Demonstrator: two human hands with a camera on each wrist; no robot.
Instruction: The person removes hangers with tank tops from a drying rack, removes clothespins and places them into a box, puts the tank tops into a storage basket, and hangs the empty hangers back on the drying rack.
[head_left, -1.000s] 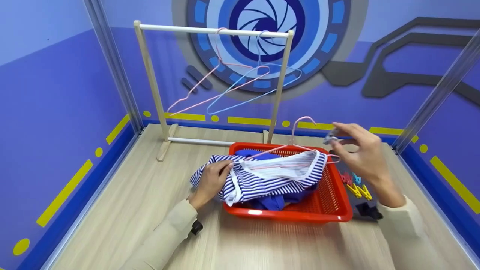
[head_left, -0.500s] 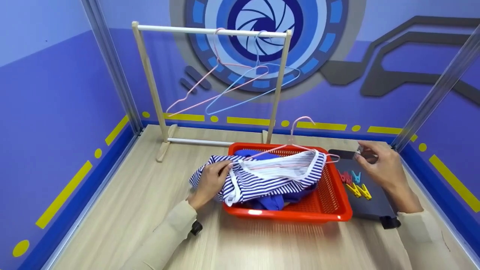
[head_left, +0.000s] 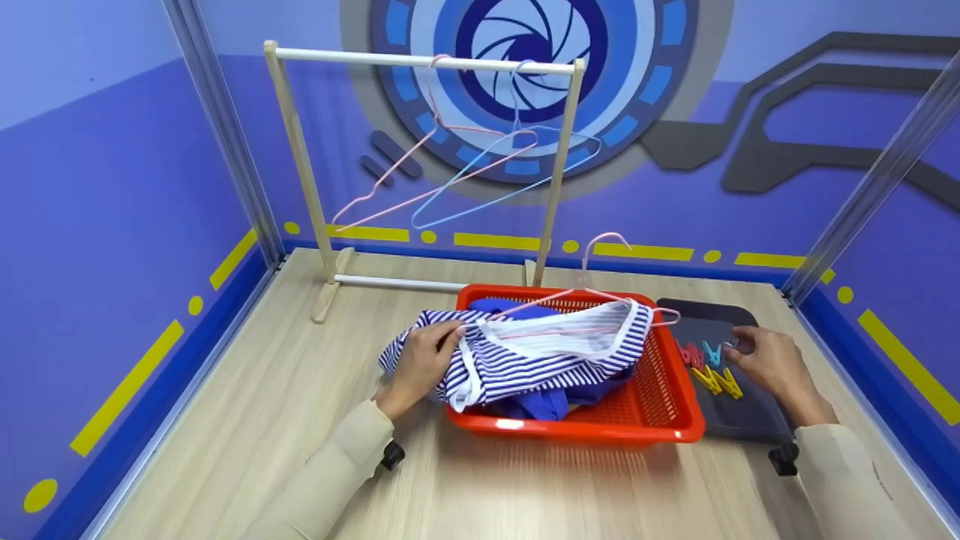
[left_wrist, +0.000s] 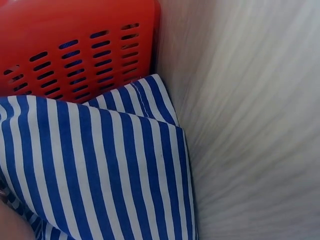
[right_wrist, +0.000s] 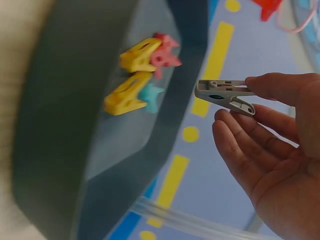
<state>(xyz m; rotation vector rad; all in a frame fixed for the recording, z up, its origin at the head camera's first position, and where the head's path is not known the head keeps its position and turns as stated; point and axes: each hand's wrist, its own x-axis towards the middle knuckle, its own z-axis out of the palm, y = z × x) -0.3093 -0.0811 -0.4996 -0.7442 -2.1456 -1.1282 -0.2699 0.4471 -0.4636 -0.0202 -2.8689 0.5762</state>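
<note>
My left hand [head_left: 426,361] grips the shoulder of a navy-and-white striped shirt [head_left: 551,376] lying over a red basket [head_left: 691,420]. Only a bit of that hand shows in the left wrist view, beside the striped cloth [left_wrist: 115,165]. A pink hanger [head_left: 587,259] runs through the shirt's neck, its hook standing up at the back. Over the dark grey tray [head_left: 739,420], to the right, my right hand [head_left: 776,365] pinches a pale grey clothespin [right_wrist: 220,91] between thumb and finger, apart from the clothespins in the tray.
Yellow [head_left: 707,380], red [head_left: 690,354] and blue [head_left: 712,353] clothespins lie in the tray. Blue-purple cloth [head_left: 540,405] is under the shirt. At the back stands a rack [head_left: 360,57] carrying a pink hanger [head_left: 390,174] and a blue hanger [head_left: 465,211].
My right hand has moved right, then down, from beside the pink hanger to over the tray, still pinching the clothespin. My left hand and the shirt stay put.
</note>
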